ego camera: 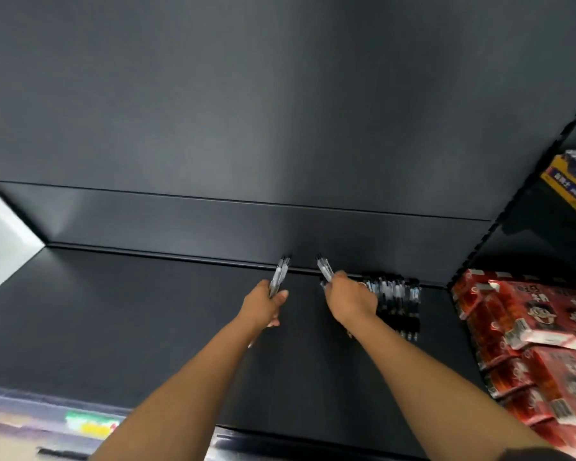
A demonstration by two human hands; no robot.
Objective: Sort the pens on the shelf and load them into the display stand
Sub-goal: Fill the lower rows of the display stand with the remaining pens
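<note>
Both of my arms reach over a dark shelf point(130, 327). My left hand point(263, 306) grips a small bunch of clear pens with black ends point(280, 272), their tips pointing toward the back wall. My right hand point(350, 299) grips a second bunch of the same pens point(325, 269), tilted up and to the left. Just right of that hand, a row of several pens point(396, 301) lies side by side on the shelf near the back edge. No display stand is in view.
Red printed cartons point(529, 327) are stacked on the neighbouring shelf at the right. Yellow and blue boxes point(571, 184) sit above them. A perforated upright point(499, 234) divides the two bays. A white panel point(0, 241) closes the left side. Price labels point(90, 425) line the front edge.
</note>
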